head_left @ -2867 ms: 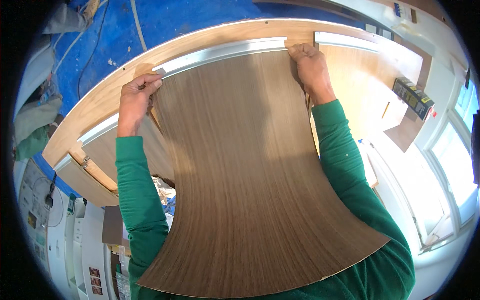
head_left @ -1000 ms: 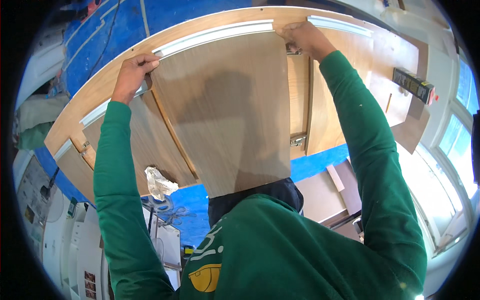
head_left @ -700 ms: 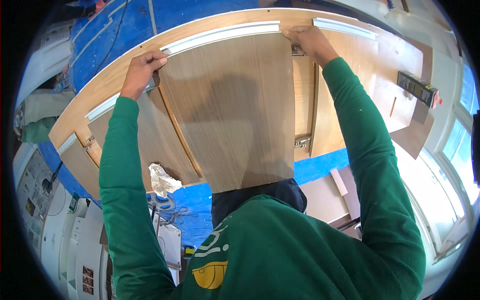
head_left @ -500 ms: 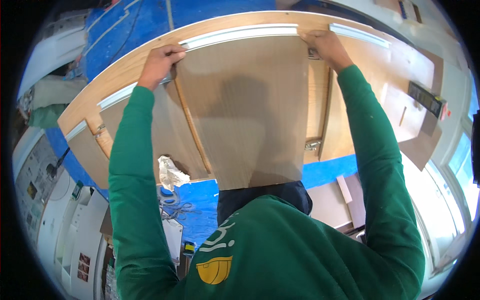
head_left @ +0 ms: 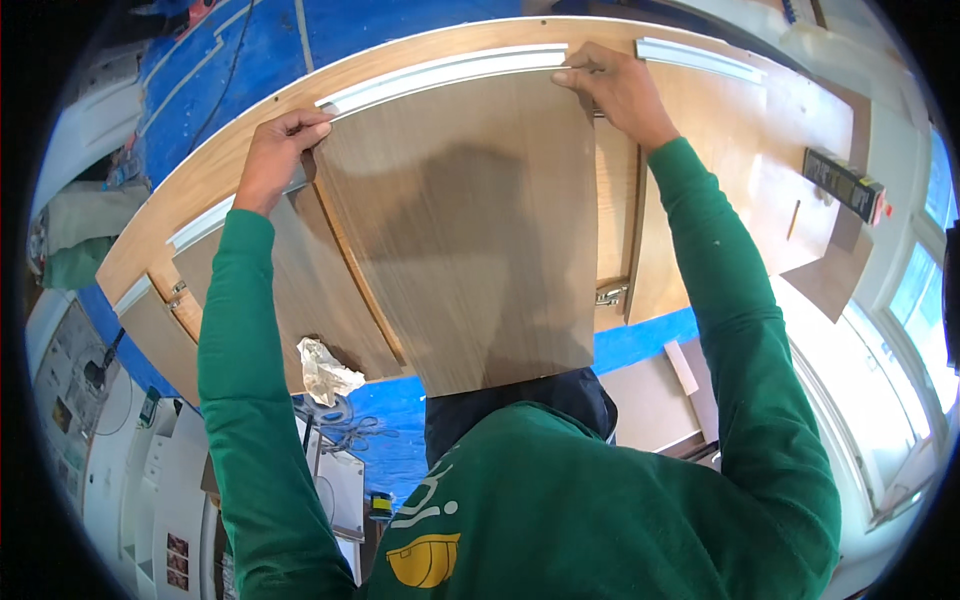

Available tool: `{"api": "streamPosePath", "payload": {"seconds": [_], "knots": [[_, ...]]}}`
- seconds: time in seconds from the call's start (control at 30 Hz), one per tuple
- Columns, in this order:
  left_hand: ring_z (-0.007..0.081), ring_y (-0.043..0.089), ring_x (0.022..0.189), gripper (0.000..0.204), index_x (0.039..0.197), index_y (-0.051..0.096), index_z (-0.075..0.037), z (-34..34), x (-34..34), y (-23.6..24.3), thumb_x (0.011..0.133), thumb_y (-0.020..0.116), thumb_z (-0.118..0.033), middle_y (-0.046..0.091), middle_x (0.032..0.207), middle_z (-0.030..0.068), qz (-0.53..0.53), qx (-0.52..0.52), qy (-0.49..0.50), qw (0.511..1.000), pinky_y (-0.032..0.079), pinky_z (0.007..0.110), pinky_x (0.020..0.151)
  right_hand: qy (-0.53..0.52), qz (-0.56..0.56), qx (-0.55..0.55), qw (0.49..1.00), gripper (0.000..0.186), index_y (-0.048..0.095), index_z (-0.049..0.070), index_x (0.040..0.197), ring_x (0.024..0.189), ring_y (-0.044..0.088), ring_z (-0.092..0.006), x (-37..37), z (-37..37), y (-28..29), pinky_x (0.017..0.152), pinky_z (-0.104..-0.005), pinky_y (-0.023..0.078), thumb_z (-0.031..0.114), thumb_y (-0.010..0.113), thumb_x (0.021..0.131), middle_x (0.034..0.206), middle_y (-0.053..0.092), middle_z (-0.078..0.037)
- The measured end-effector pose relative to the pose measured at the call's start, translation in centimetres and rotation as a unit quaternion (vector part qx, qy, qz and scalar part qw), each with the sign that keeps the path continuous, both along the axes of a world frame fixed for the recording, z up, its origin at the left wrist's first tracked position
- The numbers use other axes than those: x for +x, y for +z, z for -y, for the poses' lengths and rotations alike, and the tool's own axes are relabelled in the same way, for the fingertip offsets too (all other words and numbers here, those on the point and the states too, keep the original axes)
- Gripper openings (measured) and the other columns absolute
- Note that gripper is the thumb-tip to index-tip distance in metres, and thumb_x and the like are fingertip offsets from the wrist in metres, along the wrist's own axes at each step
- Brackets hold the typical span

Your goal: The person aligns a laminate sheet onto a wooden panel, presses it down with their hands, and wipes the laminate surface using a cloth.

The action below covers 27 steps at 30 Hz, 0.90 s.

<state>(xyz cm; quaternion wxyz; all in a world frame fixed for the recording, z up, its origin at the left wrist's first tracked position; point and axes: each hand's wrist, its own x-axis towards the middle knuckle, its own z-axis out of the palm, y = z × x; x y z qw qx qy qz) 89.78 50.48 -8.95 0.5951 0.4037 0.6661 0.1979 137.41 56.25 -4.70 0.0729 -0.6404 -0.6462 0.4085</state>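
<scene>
In front of me lies a large wood-grain panel [head_left: 450,230], a white metal strip [head_left: 440,78] running along its far edge. My left hand [head_left: 278,155] has thumb and fingers pinched at the left end of this strip, at the panel's far left corner. At the far right corner, my right hand [head_left: 620,92] closes its thumb and fingers over the panel's edge by the strip's right end. The panel's near edge reaches my waist, and my shadow falls across its face.
Similar panels with white strips lie beside it, one left [head_left: 290,270] and one right [head_left: 700,170], on a pale wooden board. Metal hinges [head_left: 610,296] show in the gaps. A crumpled cloth or paper [head_left: 326,372] rests near left; a long box [head_left: 845,186] sits right. Blue sheeting [head_left: 390,405] covers the floor.
The whole view has shifted slightly, so things appear further left. My right fingertips have come a little inward over the panel's corner; my left hand stays at the strip's left end.
</scene>
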Motion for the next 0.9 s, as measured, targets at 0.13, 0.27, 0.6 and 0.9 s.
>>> {"api": "streamPosePath", "payload": {"seconds": [0.13, 0.27, 0.6, 0.9], "knots": [[0.0076, 0.063, 0.09, 0.019, 0.119, 0.084, -0.005, -0.3, -0.2, 0.1, 0.101, 0.079, -0.011, 0.076, 0.1, -0.0033, 0.011, -0.033, -0.004, 0.999, 0.05, 0.026, 0.082, -0.02, -0.041, -0.036, 0.998, 0.031, 0.079, 0.007, 0.101, 0.075, 0.064, -0.0149, 0.2, -1.2, -0.2, 0.073, -0.0331, 0.054, 0.036, 0.086, 0.096, 0.084, 0.073, -0.005], [0.0088, 0.065, 0.093, 0.02, 0.12, 0.084, -0.005, -0.6, 0.0, 0.5, 0.101, 0.079, -0.011, 0.078, 0.105, -0.002, 0.011, -0.039, -0.002, 0.999, 0.051, 0.027, 0.086, -0.029, -0.077, -0.099, 0.992, 0.027, 0.083, 0.009, 0.102, 0.077, 0.067, -0.0153, 0.7, -2.3, -0.5, 0.074, -0.0321, 0.057, 0.035, 0.088, 0.096, 0.089, 0.077, -0.004], [0.0101, 0.066, 0.099, 0.023, 0.122, 0.083, -0.003, -0.5, 0.4, 0.6, 0.101, 0.078, -0.013, 0.075, 0.105, -0.0011, -0.002, -0.034, -0.009, 0.999, 0.051, 0.026, 0.091, 0.023, -0.092, -0.115, 0.989, 0.034, 0.084, 0.009, 0.12, 0.073, 0.06, -0.0108, 3.1, -2.8, 0.1, 0.069, -0.0291, 0.048, 0.037, 0.076, 0.104, 0.078, 0.067, -0.001], [0.0072, 0.065, 0.093, 0.023, 0.124, 0.081, -0.007, 0.1, -0.9, -0.5, 0.103, 0.078, -0.017, 0.077, 0.107, -0.0041, -0.008, -0.04, -0.014, 0.999, 0.051, 0.026, 0.085, -0.034, -0.06, -0.086, 0.994, 0.032, 0.083, 0.004, 0.115, 0.077, 0.061, -0.0129, 1.2, -2.0, 0.3, 0.072, -0.0307, 0.051, 0.032, 0.08, 0.1, 0.082, 0.067, -0.003]]}}
